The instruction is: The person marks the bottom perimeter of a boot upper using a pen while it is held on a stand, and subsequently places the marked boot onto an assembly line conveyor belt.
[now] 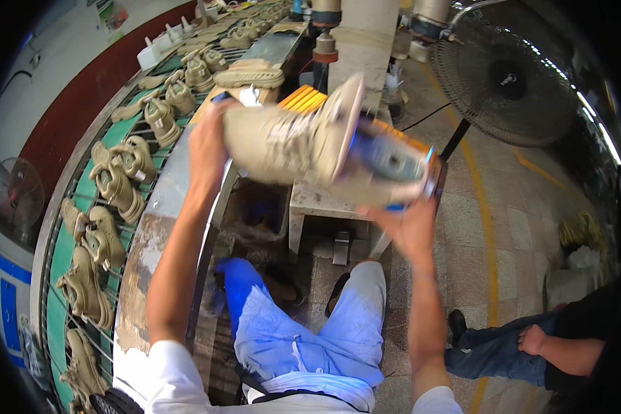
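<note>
A beige lace-up sneaker (272, 141) is held up level in front of me, blurred by motion. Its tongue stands upright, and a blue-grey shoe last (393, 164) shows in its opening. My left hand (208, 141) is closed round the toe end, its fingers partly hidden behind the shoe. At the heel end my right hand (410, 222) grips from below, fingertips mostly out of sight. Behind the shoe is a machine with orange-yellow ribbed parts (303, 99) on a pale stand (324, 200).
On my left runs a green conveyor (83, 207) carrying several beige shoes (121, 186) and soles. A worn metal ledge (169, 190) borders it. White bottles (148, 55) stand farther back. A large black fan (507, 79) is at right, near a seated person's arm and jeans (507, 352).
</note>
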Available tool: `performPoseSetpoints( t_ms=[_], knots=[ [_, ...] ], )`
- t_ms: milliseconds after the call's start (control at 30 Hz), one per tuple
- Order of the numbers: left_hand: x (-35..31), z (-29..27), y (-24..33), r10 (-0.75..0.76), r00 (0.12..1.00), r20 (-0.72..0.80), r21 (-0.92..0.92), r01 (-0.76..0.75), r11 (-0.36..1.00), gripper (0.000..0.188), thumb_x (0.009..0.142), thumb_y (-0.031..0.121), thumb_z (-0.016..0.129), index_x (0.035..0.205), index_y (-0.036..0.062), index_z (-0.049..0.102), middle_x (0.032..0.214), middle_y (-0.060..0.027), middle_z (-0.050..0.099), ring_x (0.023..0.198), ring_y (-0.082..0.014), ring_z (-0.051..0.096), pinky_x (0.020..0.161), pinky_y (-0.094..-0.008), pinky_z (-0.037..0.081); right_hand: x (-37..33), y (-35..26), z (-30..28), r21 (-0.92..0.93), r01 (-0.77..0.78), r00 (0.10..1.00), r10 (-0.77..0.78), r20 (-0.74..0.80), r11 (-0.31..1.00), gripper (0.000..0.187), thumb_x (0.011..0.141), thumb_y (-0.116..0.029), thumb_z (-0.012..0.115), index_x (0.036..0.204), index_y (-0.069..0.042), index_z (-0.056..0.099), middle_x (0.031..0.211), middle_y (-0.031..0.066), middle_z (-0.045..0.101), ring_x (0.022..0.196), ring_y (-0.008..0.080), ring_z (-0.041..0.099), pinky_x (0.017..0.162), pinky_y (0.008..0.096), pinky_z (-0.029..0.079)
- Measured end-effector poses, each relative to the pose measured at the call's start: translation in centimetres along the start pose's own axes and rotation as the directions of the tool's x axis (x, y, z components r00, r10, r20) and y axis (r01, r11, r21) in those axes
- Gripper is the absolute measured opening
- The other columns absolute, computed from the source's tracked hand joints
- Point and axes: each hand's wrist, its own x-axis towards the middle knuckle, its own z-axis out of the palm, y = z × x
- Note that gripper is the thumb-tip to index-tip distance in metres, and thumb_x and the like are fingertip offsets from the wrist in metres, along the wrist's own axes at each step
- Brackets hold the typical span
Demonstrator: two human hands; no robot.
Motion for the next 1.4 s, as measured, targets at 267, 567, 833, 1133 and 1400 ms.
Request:
performPoseSetpoints(
  t_ms=[267,567,833,1133,1400],
  knots=[
    [9.4,9.4,-4.5,0.223,0.757,0.614,0.292,-0.481,0.827,0.069,0.104,0.056,0.054,0.142,-0.0009,0.061,0.137,-0.0244,0.067,0.13,-0.0373,0.063,0.113,-0.0456,0.046,7.3,6.8,-6.7,-0.083,-0.085,0.996,0.083,-0.031,0.993,0.085,0.074,-0.027,0.098,0.141,0.006,0.058,0.14,0.0182,0.068,0.126,0.0255,0.066,0.112,0.0378,0.048],
    [9.1,10.7,-3.0,0.372,0.597,0.711,0.238,-0.702,0.671,0.102,0.069,0.071,0.083,0.133,-0.0068,0.065,0.12,-0.0261,0.073,0.109,-0.042,0.072,0.098,-0.047,0.056,9.4,7.8,-7.2,-0.037,-0.017,0.994,0.02,0.104,0.999,0.075,0.076,-0.005,0.094,0.141,0.005,0.057,0.134,0.0125,0.068,0.125,0.0197,0.063,0.112,0.0349,0.049],
    [9.0,11.5,-3.1,0.382,0.591,0.71,0.254,-0.721,0.645,0.099,0.072,0.071,0.081,0.133,-0.005,0.065,0.119,-0.0254,0.072,0.109,-0.042,0.071,0.097,-0.0468,0.056,9.1,6.7,-7.0,-0.011,-0.203,0.971,0.203,0.125,0.979,0.08,0.076,-0.008,0.095,0.143,0.006,0.054,0.139,0.0162,0.065,0.128,0.0228,0.063,0.112,0.0373,0.051],
    [10.3,6.7,-7.1,0.079,0.622,0.779,-0.141,0.051,0.989,0.095,0.081,0.045,0.089,0.159,0.0074,0.048,0.15,-0.0143,0.06,0.138,-0.0273,0.057,0.119,-0.0427,0.043,9.6,7.8,-7.3,0.016,-0.147,0.987,0.146,0.072,0.989,0.07,0.096,-0.034,0.081,0.145,0.006,0.053,0.139,0.0175,0.065,0.13,0.0247,0.061,0.115,0.0385,0.044],
    [9.1,6.4,-7.5,0.111,0.654,0.749,-0.206,0.07,0.976,0.104,0.073,0.022,0.096,0.161,0.0046,0.044,0.146,-0.0111,0.063,0.133,-0.0206,0.059,0.118,-0.0365,0.044,9.2,7.1,-7.9,-0.047,-0.166,0.981,0.17,0.098,0.985,0.067,0.097,-0.036,0.079,0.146,0.004,0.055,0.139,0.0168,0.065,0.128,0.0224,0.061,0.114,0.0376,0.044]
  ],
)
